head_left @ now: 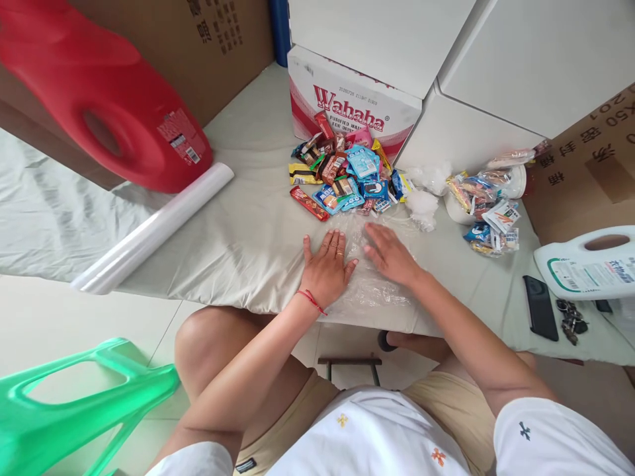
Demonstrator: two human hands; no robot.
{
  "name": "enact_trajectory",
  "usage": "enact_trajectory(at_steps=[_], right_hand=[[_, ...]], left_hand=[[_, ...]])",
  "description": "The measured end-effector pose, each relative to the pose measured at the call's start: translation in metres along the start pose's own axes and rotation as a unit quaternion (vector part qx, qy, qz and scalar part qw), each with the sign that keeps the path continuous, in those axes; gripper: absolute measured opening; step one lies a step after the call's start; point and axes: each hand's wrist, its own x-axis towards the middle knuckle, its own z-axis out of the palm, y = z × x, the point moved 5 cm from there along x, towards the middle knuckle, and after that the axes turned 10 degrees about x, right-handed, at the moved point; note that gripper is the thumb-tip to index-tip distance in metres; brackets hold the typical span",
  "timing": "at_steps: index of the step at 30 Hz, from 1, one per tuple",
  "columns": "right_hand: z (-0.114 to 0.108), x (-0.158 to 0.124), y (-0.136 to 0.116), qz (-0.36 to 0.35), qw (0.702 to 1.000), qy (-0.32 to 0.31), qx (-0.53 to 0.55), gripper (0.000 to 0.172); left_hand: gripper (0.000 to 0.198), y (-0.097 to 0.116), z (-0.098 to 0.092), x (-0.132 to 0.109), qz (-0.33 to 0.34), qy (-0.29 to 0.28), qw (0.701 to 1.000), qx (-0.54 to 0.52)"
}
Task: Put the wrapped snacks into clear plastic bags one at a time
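Observation:
A thin sheet of clear plastic wrap (380, 287) lies crinkled on the cloth-covered surface in front of me. My left hand (327, 261), with a red cord at the wrist, rests flat at the wrap's left edge, fingers stretched out. Over the wrap's right part is my right hand (389, 252), its fingers apart and slightly bent; whether it touches the film I cannot tell. Neither hand grips anything. Just beyond the fingertips sits a pile of small wrapped snacks (342, 172) in red, blue, yellow and brown packets.
Behind the snacks stands a Wahaha carton (354, 99). Left are a plastic film roll (159, 228) and a big red jug (119, 99). Right are bagged snacks (489, 198), crumpled plastic (423, 208), a phone (540, 307), keys (571, 320) and a white jug (590, 264). A green stool (74, 410) stands lower left.

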Motion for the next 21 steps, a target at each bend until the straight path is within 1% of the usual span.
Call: enact_trajectory(at_steps=[1,2,4,6,8,9,11,12,14,17,18,19,21], right_hand=[[0.008,-0.013,0.007,0.016,1.000,-0.022,-0.013,0.060],[0.012,-0.024,0.019,0.045,0.998,-0.026,-0.030,0.060],[0.008,-0.042,0.048,0.118,0.991,0.008,-0.067,0.059],[-0.008,-0.053,0.077,0.176,0.978,0.061,-0.097,0.059],[-0.029,-0.058,0.096,0.202,0.967,0.104,-0.116,0.058],[-0.040,-0.057,0.102,0.205,0.963,0.123,-0.121,0.056],[-0.060,-0.047,0.102,0.194,0.960,0.162,-0.121,0.051],[-0.068,-0.036,0.099,0.182,0.960,0.179,-0.117,0.047],[-0.078,-0.005,0.087,0.150,0.963,0.198,-0.103,0.040],[-0.078,0.062,0.070,0.115,0.971,0.194,-0.083,0.033],[-0.075,0.087,0.068,0.114,0.972,0.191,-0.080,0.034],[-0.071,0.112,0.067,0.115,0.972,0.189,-0.082,0.039],[-0.059,0.158,0.070,0.114,0.973,0.178,-0.090,0.060]], left_hand=[[0.067,0.000,0.000,-0.003,0.002,-0.002,1.000,0.004],[0.067,-0.001,0.000,-0.005,0.002,-0.004,1.000,0.007],[0.068,-0.002,0.000,-0.008,-0.004,-0.009,1.000,0.014],[0.067,-0.003,0.000,-0.008,-0.010,-0.016,1.000,0.021],[0.068,-0.004,0.001,-0.008,-0.016,-0.021,0.999,0.024],[0.068,-0.003,0.001,-0.007,-0.018,-0.021,0.999,0.025],[0.068,-0.003,0.002,-0.007,-0.020,-0.019,0.999,0.024],[0.068,-0.002,0.002,-0.006,-0.019,-0.017,0.999,0.023],[0.068,-0.002,0.002,-0.006,-0.017,-0.015,0.999,0.024],[0.068,-0.002,0.003,-0.007,-0.018,-0.016,0.999,0.031],[0.068,-0.002,0.003,-0.007,-0.018,-0.018,0.999,0.034],[0.068,-0.002,0.003,-0.006,-0.017,-0.020,0.999,0.035],[0.067,-0.002,0.002,-0.006,-0.016,-0.022,0.999,0.037]])
